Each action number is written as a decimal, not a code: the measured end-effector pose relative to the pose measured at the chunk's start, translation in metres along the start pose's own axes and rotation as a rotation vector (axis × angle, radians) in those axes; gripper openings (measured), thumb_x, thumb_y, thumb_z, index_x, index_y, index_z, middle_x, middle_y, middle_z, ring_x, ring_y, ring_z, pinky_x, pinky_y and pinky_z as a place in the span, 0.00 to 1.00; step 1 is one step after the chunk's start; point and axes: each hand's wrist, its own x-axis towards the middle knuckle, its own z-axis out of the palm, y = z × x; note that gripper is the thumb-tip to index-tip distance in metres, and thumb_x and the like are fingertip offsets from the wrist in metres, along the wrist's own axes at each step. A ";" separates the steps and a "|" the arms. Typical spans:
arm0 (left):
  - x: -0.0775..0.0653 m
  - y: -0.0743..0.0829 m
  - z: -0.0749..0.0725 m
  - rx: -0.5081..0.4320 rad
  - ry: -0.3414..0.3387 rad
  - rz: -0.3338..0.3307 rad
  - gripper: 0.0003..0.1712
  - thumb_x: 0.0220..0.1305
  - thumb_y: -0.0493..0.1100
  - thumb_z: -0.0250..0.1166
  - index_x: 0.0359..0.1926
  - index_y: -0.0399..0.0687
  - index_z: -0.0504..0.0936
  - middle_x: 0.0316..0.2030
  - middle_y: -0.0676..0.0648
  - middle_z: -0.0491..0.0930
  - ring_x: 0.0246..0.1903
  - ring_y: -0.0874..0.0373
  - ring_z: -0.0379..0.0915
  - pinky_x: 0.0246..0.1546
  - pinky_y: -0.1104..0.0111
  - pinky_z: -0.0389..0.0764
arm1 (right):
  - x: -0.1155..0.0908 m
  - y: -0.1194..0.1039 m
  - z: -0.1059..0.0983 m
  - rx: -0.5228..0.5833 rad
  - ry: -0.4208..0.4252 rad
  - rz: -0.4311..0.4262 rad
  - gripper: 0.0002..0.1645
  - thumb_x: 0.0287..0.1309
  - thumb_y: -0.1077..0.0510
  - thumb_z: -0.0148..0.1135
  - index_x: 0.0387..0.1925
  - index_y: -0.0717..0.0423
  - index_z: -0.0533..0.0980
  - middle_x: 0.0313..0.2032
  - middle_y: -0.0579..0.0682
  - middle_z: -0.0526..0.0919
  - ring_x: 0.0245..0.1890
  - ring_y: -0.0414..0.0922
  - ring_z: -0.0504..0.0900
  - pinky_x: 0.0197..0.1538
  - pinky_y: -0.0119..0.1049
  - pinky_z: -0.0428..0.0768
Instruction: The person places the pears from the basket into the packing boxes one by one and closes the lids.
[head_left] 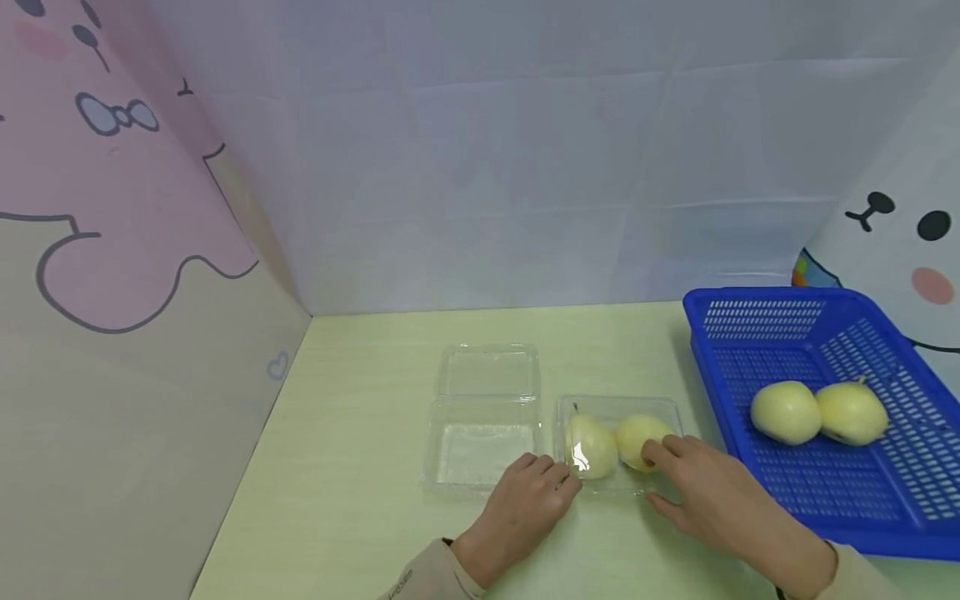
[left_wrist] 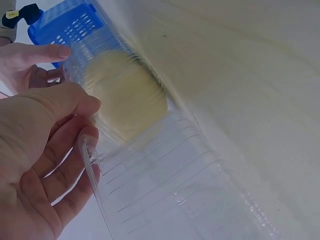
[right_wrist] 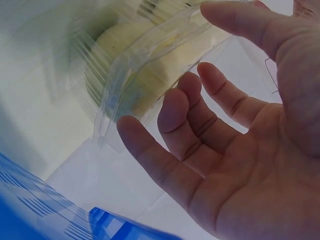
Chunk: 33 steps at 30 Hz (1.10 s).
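A closed clear plastic clamshell box (head_left: 618, 406) lies on the table with two pale yellow pears (head_left: 592, 448) inside. My left hand (head_left: 528, 504) is at its near left corner, thumb and forefinger pinching the rim in the left wrist view. Across the box, my right hand (head_left: 708, 492) has its fingers over the near right corner. In the right wrist view, these fingers (right_wrist: 145, 145) are loosely bent, their tips right at the box's edge. An open, empty clamshell box (head_left: 483, 442) lies just left of the closed one, its lid folded back.
A blue plastic basket (head_left: 712, 367) stands at the right, with two more pears (head_left: 786, 412) in it. The pale yellow table (head_left: 337, 467) meets a white sheet (head_left: 480, 167) at the back. A printed cartoon panel (head_left: 135, 375) borders the left side.
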 end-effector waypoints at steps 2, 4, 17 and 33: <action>-0.001 0.000 0.001 -0.005 -0.007 0.005 0.05 0.63 0.45 0.75 0.33 0.60 0.86 0.31 0.60 0.85 0.31 0.67 0.80 0.36 0.74 0.77 | 0.000 0.000 0.001 0.002 0.008 -0.004 0.30 0.36 0.49 0.89 0.37 0.44 0.76 0.29 0.35 0.75 0.26 0.37 0.75 0.25 0.33 0.72; -0.001 0.000 0.001 -0.016 -0.009 0.005 0.05 0.62 0.45 0.76 0.33 0.59 0.87 0.31 0.60 0.85 0.30 0.67 0.80 0.36 0.74 0.77 | -0.001 0.000 0.002 0.008 0.008 -0.004 0.30 0.36 0.50 0.89 0.37 0.44 0.76 0.29 0.35 0.75 0.25 0.36 0.74 0.24 0.32 0.71; 0.000 -0.008 -0.012 -0.235 -0.207 -0.048 0.11 0.67 0.57 0.74 0.46 0.63 0.89 0.44 0.61 0.87 0.44 0.65 0.82 0.44 0.73 0.80 | 0.003 -0.003 -0.012 0.043 -0.164 0.092 0.23 0.51 0.44 0.83 0.43 0.45 0.80 0.31 0.38 0.80 0.23 0.33 0.73 0.23 0.31 0.71; -0.004 -0.067 -0.052 -0.349 -0.270 -0.319 0.17 0.69 0.54 0.73 0.56 0.57 0.87 0.54 0.55 0.88 0.58 0.56 0.82 0.57 0.60 0.84 | 0.023 0.003 -0.037 0.088 -0.241 0.141 0.26 0.58 0.42 0.78 0.51 0.52 0.84 0.38 0.44 0.87 0.25 0.36 0.78 0.25 0.36 0.75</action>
